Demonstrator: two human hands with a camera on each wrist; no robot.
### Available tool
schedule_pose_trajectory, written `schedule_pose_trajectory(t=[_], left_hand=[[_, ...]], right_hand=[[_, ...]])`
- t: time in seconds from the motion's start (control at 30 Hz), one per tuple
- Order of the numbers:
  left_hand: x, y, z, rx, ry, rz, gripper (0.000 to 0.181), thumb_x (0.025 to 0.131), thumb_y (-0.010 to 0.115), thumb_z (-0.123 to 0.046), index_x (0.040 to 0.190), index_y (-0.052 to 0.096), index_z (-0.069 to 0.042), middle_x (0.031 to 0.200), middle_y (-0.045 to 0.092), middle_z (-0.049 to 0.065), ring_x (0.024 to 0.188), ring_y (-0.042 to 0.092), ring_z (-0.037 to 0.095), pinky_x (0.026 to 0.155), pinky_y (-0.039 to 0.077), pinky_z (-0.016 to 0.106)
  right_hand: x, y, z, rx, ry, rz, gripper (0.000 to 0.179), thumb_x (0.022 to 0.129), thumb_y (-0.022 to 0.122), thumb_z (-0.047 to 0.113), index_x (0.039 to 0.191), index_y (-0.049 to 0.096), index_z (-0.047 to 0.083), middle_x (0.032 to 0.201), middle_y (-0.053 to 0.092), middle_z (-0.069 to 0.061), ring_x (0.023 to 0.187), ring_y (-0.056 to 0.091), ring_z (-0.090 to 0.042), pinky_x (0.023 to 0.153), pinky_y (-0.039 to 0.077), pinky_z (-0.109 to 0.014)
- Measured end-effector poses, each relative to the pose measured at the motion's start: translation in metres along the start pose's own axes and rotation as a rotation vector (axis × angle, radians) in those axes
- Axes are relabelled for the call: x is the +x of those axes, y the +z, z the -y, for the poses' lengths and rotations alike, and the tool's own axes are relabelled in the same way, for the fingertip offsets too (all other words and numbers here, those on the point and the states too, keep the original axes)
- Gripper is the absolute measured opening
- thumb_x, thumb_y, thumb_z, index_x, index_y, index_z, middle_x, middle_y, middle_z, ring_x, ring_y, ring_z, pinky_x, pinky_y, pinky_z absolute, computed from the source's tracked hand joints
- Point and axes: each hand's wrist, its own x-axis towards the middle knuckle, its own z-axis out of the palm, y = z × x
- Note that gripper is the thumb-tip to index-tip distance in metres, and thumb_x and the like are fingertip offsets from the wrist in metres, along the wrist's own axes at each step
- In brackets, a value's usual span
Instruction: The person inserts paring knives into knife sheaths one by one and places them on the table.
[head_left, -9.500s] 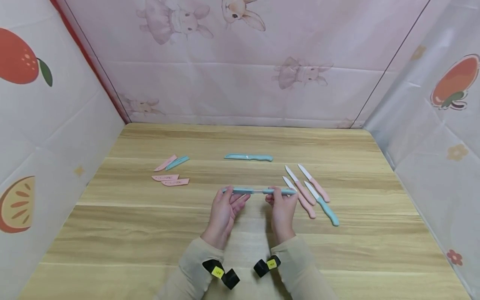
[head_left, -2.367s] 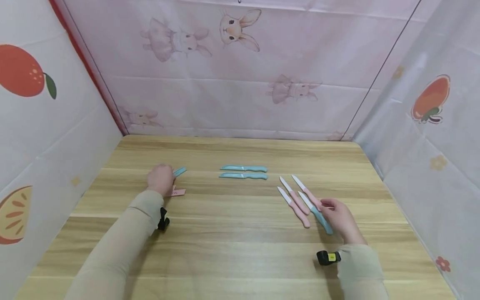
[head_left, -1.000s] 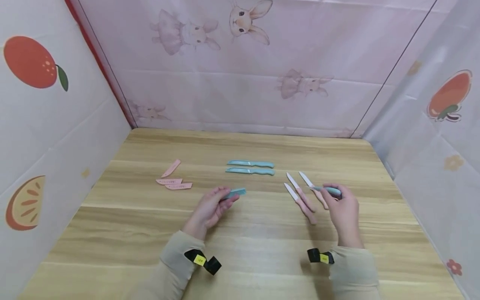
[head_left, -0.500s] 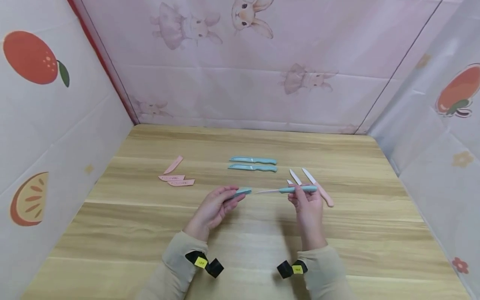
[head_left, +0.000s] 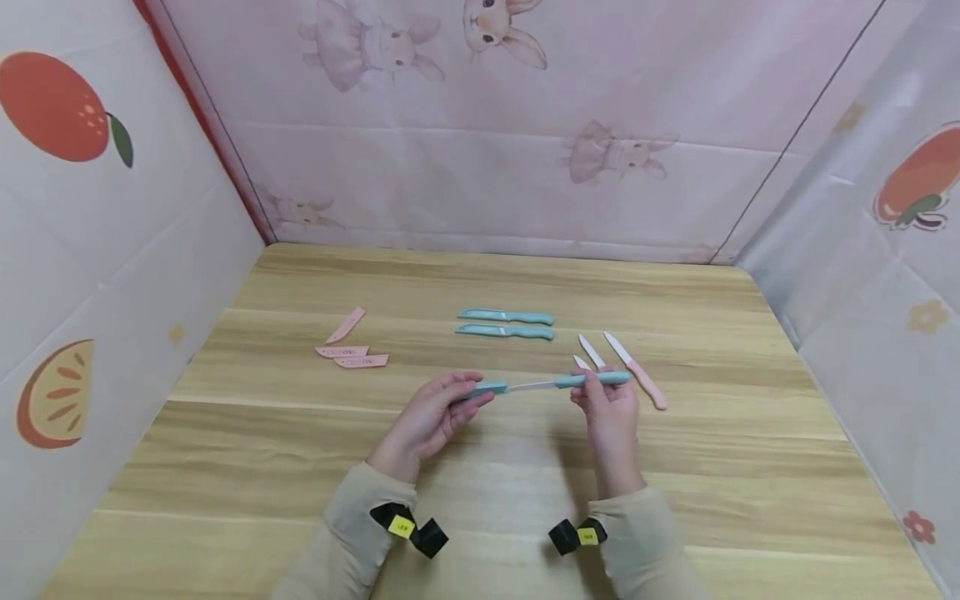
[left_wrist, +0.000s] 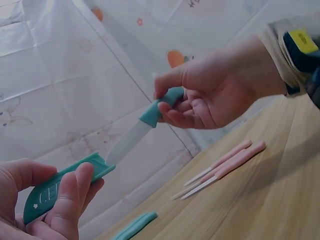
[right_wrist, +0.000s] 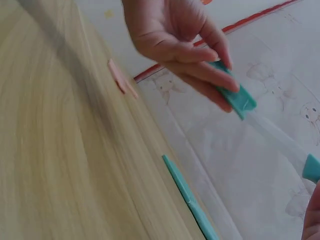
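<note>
My left hand (head_left: 435, 415) pinches a blue knife sheath (left_wrist: 70, 182) between thumb and fingers, its mouth facing right. Opposite it, my right hand (head_left: 611, 417) grips the blue handle of a paring knife (head_left: 592, 380), with the pale blade pointing left. The blade tip is right at the sheath's mouth, most of the blade still showing in both wrist views. Both things are held up above the wooden table. Beyond the hands lie two sheathed blue knives (head_left: 506, 325), side by side. Close behind my right hand are several bare pink-handled knives (head_left: 647, 385), partly hidden by it.
Several pink sheaths (head_left: 351, 352) lie at the left of the wooden table (head_left: 225, 467), two of them overlapping. Printed cloth walls (head_left: 480, 192) rise behind the table and on both sides.
The second sheathed blue knife joined the first at the back. My hands then took the last blue sheath and blue knife from either side and brought them together; the blade tip has now reached the sheath.
</note>
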Motion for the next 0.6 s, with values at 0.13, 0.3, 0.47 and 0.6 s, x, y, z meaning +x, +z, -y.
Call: schedule_pose_trajectory(t=[0.13,0.3,0.47,0.6], left_hand=[[0.001,0.003,0.005,-0.096,-0.007,-0.032,0.023,0.097,0.050,-0.010,0.119,0.050,-0.003,0.096,0.066,0.008,0.086,0.067,0.012,0.067,0.053,0.015],[0.007,0.012,0.016,-0.162,0.011,-0.205,0.031,0.097,0.051,-0.022,0.122,0.050,-0.005,0.096,0.069,0.005,0.090,0.065,0.014,0.071,0.052,0.018],[0.010,0.019,0.020,-0.115,0.065,-0.274,0.037,0.099,0.044,-0.033,0.122,0.050,-0.004,0.106,0.066,0.006,0.100,0.059,0.018,0.087,0.047,0.028],[0.008,0.021,0.023,-0.105,0.116,-0.243,0.045,0.101,0.038,-0.034,0.128,0.044,0.001,0.110,0.064,0.011,0.104,0.061,0.021,0.090,0.049,0.029]], right_hand=[[0.000,0.002,-0.003,-0.029,0.039,-0.021,0.010,0.095,0.044,-0.001,0.100,0.038,0.005,0.076,0.066,-0.001,0.059,0.058,-0.007,0.060,0.052,-0.017],[-0.002,0.000,-0.014,0.025,0.026,-0.045,0.012,0.095,0.045,-0.002,0.105,0.041,0.004,0.082,0.066,-0.005,0.061,0.059,-0.007,0.061,0.053,-0.016],[-0.005,-0.002,-0.022,0.061,0.028,-0.031,0.004,0.096,0.047,0.002,0.098,0.044,0.000,0.087,0.066,-0.007,0.064,0.060,-0.007,0.063,0.053,-0.016],[-0.004,-0.002,-0.026,0.078,0.067,-0.038,0.007,0.096,0.045,0.002,0.102,0.046,-0.001,0.082,0.065,-0.004,0.063,0.061,-0.006,0.061,0.052,-0.015]])
